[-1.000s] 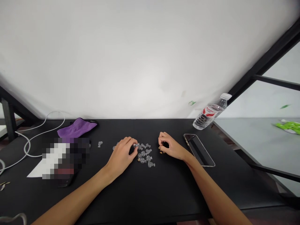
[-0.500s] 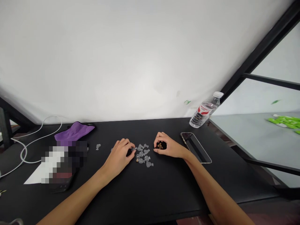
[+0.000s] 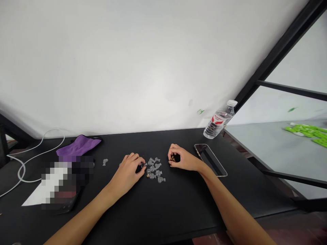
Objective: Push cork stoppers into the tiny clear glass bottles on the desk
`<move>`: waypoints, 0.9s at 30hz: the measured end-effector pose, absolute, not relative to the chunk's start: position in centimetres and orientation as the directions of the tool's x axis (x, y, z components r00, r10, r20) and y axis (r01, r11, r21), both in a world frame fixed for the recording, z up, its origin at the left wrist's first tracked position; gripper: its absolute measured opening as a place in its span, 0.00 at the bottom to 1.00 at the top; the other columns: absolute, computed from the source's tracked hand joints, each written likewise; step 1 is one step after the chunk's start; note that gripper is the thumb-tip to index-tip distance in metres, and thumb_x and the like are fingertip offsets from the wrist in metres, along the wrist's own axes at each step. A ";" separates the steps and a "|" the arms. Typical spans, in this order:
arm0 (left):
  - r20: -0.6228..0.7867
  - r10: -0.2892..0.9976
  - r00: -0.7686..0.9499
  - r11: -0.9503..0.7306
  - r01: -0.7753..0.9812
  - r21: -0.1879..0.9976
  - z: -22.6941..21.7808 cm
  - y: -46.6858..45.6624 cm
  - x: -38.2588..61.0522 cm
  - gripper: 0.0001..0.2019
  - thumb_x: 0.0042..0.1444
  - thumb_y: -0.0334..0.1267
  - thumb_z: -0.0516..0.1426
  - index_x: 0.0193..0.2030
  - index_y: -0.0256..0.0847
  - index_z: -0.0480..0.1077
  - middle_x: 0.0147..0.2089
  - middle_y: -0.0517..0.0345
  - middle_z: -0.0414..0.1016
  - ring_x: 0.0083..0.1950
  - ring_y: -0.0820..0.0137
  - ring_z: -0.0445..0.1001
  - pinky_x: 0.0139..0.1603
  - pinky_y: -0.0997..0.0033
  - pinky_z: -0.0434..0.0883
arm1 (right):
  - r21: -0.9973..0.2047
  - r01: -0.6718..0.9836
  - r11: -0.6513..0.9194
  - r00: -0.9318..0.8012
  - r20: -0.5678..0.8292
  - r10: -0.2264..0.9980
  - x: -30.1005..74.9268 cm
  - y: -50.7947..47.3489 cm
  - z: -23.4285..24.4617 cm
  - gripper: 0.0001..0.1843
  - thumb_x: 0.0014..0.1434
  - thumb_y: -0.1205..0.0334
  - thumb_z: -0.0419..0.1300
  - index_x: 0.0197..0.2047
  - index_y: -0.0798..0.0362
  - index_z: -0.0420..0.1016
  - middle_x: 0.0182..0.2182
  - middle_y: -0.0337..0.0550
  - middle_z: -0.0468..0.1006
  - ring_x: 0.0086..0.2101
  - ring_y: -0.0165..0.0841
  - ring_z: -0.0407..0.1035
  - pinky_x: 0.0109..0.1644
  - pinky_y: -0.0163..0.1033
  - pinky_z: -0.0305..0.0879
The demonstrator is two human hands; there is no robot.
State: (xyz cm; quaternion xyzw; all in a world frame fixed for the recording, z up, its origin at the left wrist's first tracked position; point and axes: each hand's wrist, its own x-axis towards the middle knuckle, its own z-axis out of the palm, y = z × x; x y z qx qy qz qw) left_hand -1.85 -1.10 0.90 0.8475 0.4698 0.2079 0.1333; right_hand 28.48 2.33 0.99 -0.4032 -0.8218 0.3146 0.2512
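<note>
My left hand (image 3: 129, 172) is closed in a pinch on a tiny clear glass bottle (image 3: 144, 164). Just right of it lies a cluster of similar small glass bottles (image 3: 152, 168), most on their sides, with a brown cork (image 3: 148, 175) at its lower left. Beyond that group, my right hand (image 3: 182, 158) curls with thumb and index fingertip close together at several little brown corks (image 3: 173, 158). A cork seems to be at those fingertips, though the hand partly hides it. One more glass bottle (image 3: 105, 162) lies apart, left of my left hand.
On the black table (image 3: 158, 211), a phone (image 3: 211, 160) lies right of my right hand. A water bottle (image 3: 219, 120) stands behind it near the wall. At the left are a purple cloth (image 3: 79, 145), a white cable (image 3: 22, 163), white paper (image 3: 34, 197) and a blurred-out dark item.
The whole view has shifted slightly. My right thumb and index fingertip have drawn closer together at the corks. My left hand keeps its pinch on the small glass bottle.
</note>
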 end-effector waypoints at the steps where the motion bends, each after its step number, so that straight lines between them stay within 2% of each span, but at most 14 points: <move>1: 0.219 0.854 0.471 -0.518 0.739 0.430 1.0 -1.1 -1.8 0.04 0.66 0.36 0.57 0.44 0.43 0.74 0.41 0.57 0.73 0.45 0.62 0.70 0.50 0.59 0.66 | -0.719 0.506 0.476 -0.550 0.156 0.821 28.5 2.4 1.0 0.08 0.56 0.70 0.66 0.34 0.50 0.71 0.39 0.39 0.67 0.41 0.35 0.66 0.48 0.41 0.65; 7: 0.140 0.884 0.447 -0.441 0.694 0.569 2.1 -1.3 -1.7 0.08 0.67 0.37 0.55 0.39 0.45 0.75 0.37 0.60 0.73 0.44 0.64 0.71 0.54 0.59 0.66 | -0.726 0.508 0.462 -0.524 0.165 0.836 28.4 2.6 1.0 0.04 0.60 0.67 0.64 0.35 0.50 0.72 0.37 0.39 0.67 0.39 0.34 0.64 0.47 0.40 0.63; 11: 0.120 0.890 0.439 -0.413 0.668 0.619 2.1 -0.8 -2.1 0.08 0.66 0.36 0.55 0.39 0.46 0.76 0.37 0.59 0.74 0.43 0.64 0.72 0.49 0.62 0.68 | -0.732 0.505 0.457 -0.466 0.215 0.858 28.1 2.9 0.9 0.07 0.64 0.63 0.62 0.33 0.51 0.71 0.34 0.38 0.65 0.36 0.33 0.62 0.44 0.39 0.61; 19: 0.217 0.850 0.481 -0.501 0.607 0.617 4.1 1.3 -5.3 0.09 0.66 0.38 0.54 0.44 0.44 0.76 0.39 0.56 0.73 0.41 0.67 0.72 0.43 0.68 0.69 | -0.750 0.491 0.443 -0.378 0.274 0.884 27.4 3.0 0.6 0.11 0.67 0.58 0.59 0.32 0.51 0.69 0.32 0.37 0.63 0.33 0.32 0.60 0.39 0.39 0.58; 23: 0.097 0.823 0.560 -0.502 0.637 0.585 5.3 1.6 -7.5 0.08 0.64 0.42 0.58 0.40 0.44 0.77 0.35 0.58 0.72 0.34 0.69 0.70 0.36 0.71 0.67 | -0.733 0.490 0.472 -0.340 0.338 0.877 26.6 3.1 0.9 0.12 0.68 0.58 0.58 0.31 0.51 0.68 0.31 0.37 0.63 0.33 0.33 0.60 0.39 0.40 0.58; 27: 0.021 0.788 0.615 -0.523 0.651 0.549 4.9 1.6 -8.6 0.09 0.58 0.47 0.64 0.36 0.43 0.77 0.33 0.59 0.70 0.34 0.68 0.71 0.33 0.72 0.66 | -0.729 0.471 0.496 -0.299 0.397 0.868 25.0 3.2 1.6 0.14 0.70 0.56 0.56 0.31 0.50 0.67 0.31 0.38 0.63 0.34 0.34 0.61 0.40 0.40 0.59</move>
